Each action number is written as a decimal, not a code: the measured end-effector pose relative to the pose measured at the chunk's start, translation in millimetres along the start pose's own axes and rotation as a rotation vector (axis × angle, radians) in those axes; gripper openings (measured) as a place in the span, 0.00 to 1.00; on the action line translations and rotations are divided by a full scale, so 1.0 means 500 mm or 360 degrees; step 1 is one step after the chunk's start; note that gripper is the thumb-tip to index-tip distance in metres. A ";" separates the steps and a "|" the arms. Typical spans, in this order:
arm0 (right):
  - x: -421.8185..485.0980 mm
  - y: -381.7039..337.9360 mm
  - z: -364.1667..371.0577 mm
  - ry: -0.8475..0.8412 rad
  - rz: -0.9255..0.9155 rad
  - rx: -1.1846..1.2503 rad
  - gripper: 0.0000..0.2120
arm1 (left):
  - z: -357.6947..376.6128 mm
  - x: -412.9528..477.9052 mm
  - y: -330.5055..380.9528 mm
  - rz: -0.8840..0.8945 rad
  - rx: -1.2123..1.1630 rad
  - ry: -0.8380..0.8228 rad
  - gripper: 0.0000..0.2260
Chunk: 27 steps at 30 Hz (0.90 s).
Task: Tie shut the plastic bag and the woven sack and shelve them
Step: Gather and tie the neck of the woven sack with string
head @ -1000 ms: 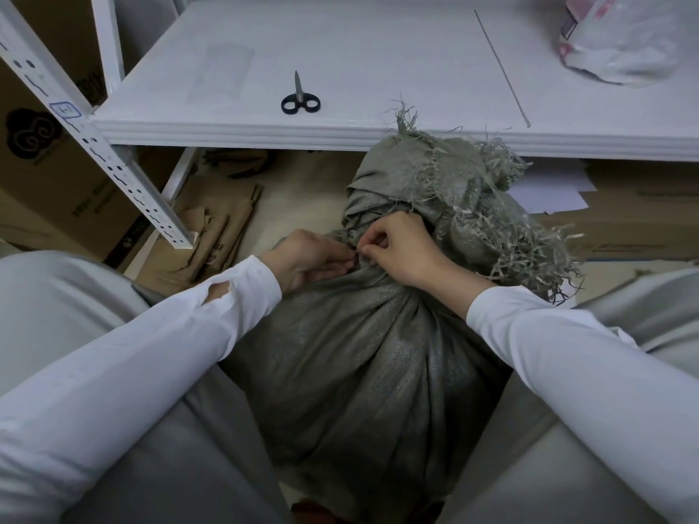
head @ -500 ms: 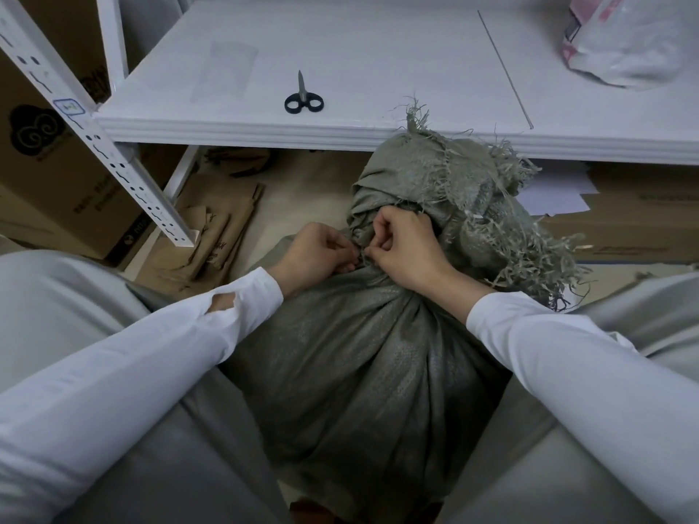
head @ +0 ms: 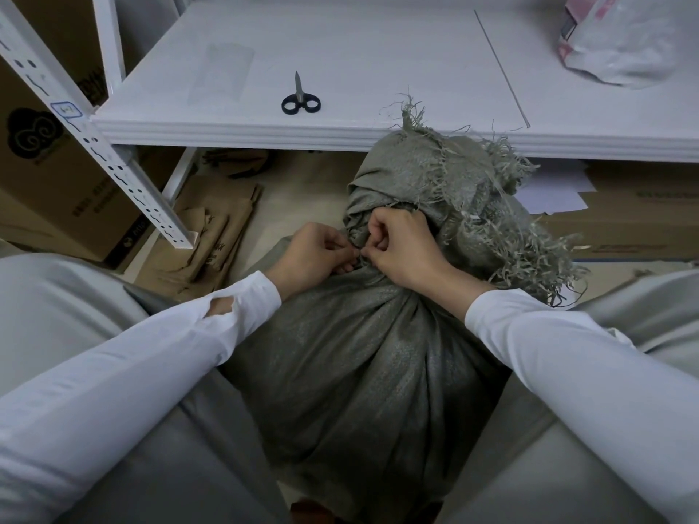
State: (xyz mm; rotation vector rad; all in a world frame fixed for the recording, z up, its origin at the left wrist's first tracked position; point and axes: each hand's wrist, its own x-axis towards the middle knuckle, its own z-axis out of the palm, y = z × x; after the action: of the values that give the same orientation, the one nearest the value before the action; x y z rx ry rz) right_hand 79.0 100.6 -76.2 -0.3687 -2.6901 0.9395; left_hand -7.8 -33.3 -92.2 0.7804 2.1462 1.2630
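Note:
A grey-green woven sack (head: 363,364) stands on the floor between my knees, its neck gathered and its frayed top flopping right. My left hand (head: 316,253) and my right hand (head: 403,249) meet at the gathered neck, fingers curled, each pinching a thin tie that is too small to make out clearly. The plastic bag (head: 620,39), white with pink, lies on the white shelf (head: 378,62) at the far right, away from both hands.
Black-handled scissors (head: 300,100) lie on the shelf near its front edge. A perforated white upright (head: 94,145) slants down at left, beside cardboard boxes (head: 41,153). Folded brown paper bags (head: 212,236) and white sheets (head: 556,187) lie under the shelf.
Both hands stay at the sack's neck; the fingers have curled tighter and drawn closer together around the tie. The sack's top has shifted slightly.

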 end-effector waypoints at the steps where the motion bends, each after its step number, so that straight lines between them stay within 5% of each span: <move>1: 0.001 -0.001 -0.001 -0.0003 -0.0009 -0.0011 0.20 | -0.001 0.000 0.000 0.0015 0.0018 -0.0003 0.06; 19: 0.003 0.002 0.008 -0.0040 -0.0141 -0.0165 0.17 | -0.010 0.011 -0.008 0.0266 0.0366 -0.0073 0.02; 27: 0.003 0.015 0.007 -0.0075 -0.0203 -0.0092 0.13 | -0.006 0.020 -0.012 0.0168 0.0337 -0.0045 0.03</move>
State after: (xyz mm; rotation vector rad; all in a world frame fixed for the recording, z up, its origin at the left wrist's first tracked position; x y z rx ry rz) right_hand 77.5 104.8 -83.4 -0.1859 -2.7506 0.8458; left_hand -17.9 -30.4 -97.8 1.0042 2.2667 1.0788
